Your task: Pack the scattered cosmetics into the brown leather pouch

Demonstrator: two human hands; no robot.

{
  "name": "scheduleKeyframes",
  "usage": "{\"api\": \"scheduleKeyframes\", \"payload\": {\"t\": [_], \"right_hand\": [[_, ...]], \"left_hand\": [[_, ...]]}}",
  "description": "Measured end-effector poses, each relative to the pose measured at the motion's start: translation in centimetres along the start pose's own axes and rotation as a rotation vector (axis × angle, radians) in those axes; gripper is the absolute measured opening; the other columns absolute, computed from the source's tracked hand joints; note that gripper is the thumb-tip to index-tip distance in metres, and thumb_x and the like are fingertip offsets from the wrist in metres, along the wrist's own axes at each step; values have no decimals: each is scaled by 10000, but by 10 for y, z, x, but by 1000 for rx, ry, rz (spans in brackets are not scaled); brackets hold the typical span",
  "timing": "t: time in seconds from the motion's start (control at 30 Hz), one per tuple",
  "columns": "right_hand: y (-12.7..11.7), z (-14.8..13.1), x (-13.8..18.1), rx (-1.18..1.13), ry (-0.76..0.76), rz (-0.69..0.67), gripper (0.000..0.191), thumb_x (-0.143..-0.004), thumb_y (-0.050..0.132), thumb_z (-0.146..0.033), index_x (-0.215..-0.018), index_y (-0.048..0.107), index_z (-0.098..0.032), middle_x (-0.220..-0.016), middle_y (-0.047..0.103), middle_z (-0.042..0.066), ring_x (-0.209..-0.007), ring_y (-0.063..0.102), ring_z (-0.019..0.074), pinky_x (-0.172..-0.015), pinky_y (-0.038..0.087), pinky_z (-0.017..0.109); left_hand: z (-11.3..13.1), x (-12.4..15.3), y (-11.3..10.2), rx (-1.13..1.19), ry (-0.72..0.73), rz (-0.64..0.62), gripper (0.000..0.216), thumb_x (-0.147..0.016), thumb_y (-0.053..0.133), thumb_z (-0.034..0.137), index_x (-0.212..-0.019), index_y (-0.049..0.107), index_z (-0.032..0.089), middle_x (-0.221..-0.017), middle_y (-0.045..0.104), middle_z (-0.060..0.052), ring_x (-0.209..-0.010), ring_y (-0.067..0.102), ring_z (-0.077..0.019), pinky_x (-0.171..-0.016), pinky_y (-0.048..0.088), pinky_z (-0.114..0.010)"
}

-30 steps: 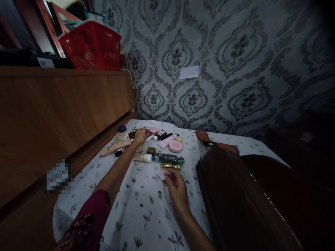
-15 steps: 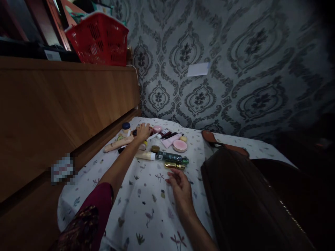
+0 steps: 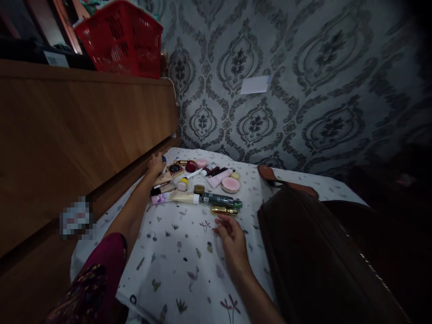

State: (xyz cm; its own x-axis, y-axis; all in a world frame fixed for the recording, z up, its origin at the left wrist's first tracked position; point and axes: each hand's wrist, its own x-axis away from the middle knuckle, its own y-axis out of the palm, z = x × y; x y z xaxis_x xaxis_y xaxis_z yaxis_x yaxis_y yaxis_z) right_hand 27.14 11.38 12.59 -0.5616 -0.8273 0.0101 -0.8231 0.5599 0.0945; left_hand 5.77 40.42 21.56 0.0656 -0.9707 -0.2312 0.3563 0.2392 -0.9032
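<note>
At the far left of the printed cloth (image 3: 189,252), beside the wooden cabinet (image 3: 101,121), a blue-lidded jar (image 3: 164,159) shows only a sliver past the left hand (image 3: 156,164); the back of that hand covers its fingers, so I cannot tell whether they grip it. Its forearm partly hides a beige tube (image 3: 164,178). The right hand (image 3: 230,233) is loosely curled, fingers parted, near a gold lipstick tube (image 3: 224,210); contact is unclear. Beyond that lies a dark green bottle (image 3: 216,199), its print too small to read. Shadow swallows the brown bag's (image 3: 303,252) detail, and the lower edge crops it. The red basket (image 3: 118,40) is cut off at the top; a label (image 3: 76,218) on the cabinet is pixelated.
</note>
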Motion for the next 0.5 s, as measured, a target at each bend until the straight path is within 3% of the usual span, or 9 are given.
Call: {"api": "scheduleKeyframes", "payload": {"t": [0.17, 0.27, 0.33, 0.4, 0.5], "right_hand": [[-1, -5, -1, -10, 30, -8, 385, -633, 734, -456, -911, 693, -193, -911, 692, 69, -756, 672, 227, -759, 580, 417], [0, -14, 3, -61, 43, -50, 397, -643, 771, -492, -894, 708, -191, -897, 704, 66, -825, 670, 234, -734, 579, 370], [2, -22, 7, -151, 73, -78, 447, -658, 781, -549, -918, 715, -190, -973, 710, 77, -885, 674, 238, -696, 573, 329], [5, -28, 10, -282, 135, -89, 534, -656, 779, -623, -970, 712, -196, -1025, 709, 83, -894, 687, 237, -640, 558, 297], [10, -34, 11, -460, 220, -140, 641, -649, 740, -726, -1043, 692, -223, -967, 727, 62, -800, 698, 218, -555, 532, 273]], "left_hand": [[5, 12, -10, 131, 58, 124, 514, -968, 489, 278, -1460, 371, 188, -1444, 402, -200, -1275, 554, -322, -1054, 446, -430], [15, 34, -17, 235, 230, 124, 556, -987, 484, 307, -1512, 320, 228, -1459, 432, -120, -1323, 504, -245, -1079, 435, -332], [23, 61, -16, 424, 456, 5, 562, -972, 523, 316, -1505, 356, 256, -1454, 467, -87, -1318, 496, -241, -1058, 456, -328], [31, 99, -10, 694, 704, -206, 566, -973, 528, 384, -1508, 371, 285, -1479, 456, -90, -1321, 487, -275, -1035, 476, -376], [43, 159, 2, 897, 891, -469, 635, -925, 606, 508, -1484, 430, 264, -1404, 482, -122, -1286, 498, -307, -1014, 487, -410]]}}
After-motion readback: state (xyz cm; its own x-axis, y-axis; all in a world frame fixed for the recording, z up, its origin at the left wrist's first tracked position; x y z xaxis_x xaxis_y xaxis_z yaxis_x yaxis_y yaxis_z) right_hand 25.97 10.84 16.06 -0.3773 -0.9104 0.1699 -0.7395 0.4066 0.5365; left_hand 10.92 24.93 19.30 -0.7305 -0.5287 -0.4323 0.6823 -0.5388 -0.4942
